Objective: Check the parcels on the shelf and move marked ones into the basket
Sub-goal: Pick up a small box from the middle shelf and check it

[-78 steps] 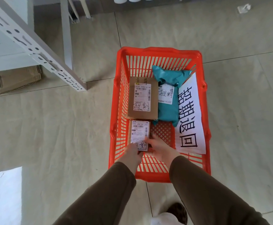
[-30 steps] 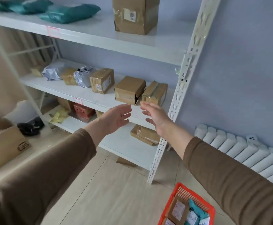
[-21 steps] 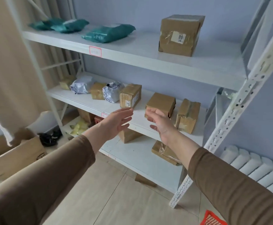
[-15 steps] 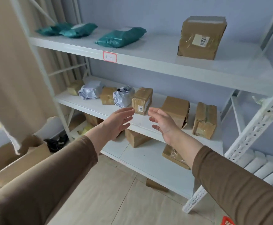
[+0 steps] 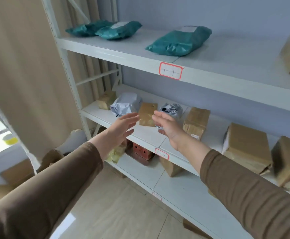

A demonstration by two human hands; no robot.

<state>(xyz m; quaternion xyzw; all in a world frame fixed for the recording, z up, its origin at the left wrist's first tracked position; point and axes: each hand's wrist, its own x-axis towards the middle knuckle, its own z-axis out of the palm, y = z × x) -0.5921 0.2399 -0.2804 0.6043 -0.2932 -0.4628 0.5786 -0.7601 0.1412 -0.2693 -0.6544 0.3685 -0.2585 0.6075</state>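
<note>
A white metal shelf [image 5: 201,80] fills the view. On its middle board stand a small brown box [image 5: 147,114], a grey plastic parcel [image 5: 126,104], a silver parcel [image 5: 172,108] and further brown boxes [image 5: 195,121] [image 5: 245,147]. My left hand [image 5: 122,128] and my right hand [image 5: 168,125] are stretched out in front of the small brown box, one on each side, palms facing, fingers apart, holding nothing and touching nothing. Teal bags [image 5: 178,41] [image 5: 118,30] lie on the top board. The basket is out of sight.
A beige curtain [image 5: 25,66] hangs at the left beside the shelf's upright. The lowest board carries a red box [image 5: 141,150], a yellowish bag [image 5: 115,153] and a brown box [image 5: 171,167]. Cardboard boxes [image 5: 16,173] sit on the floor at the left. Tiled floor lies below.
I had both hands on a small box in the red basket, then turned to the shelf. My view has swung left and closer, and both empty hands now face the small brown box.
</note>
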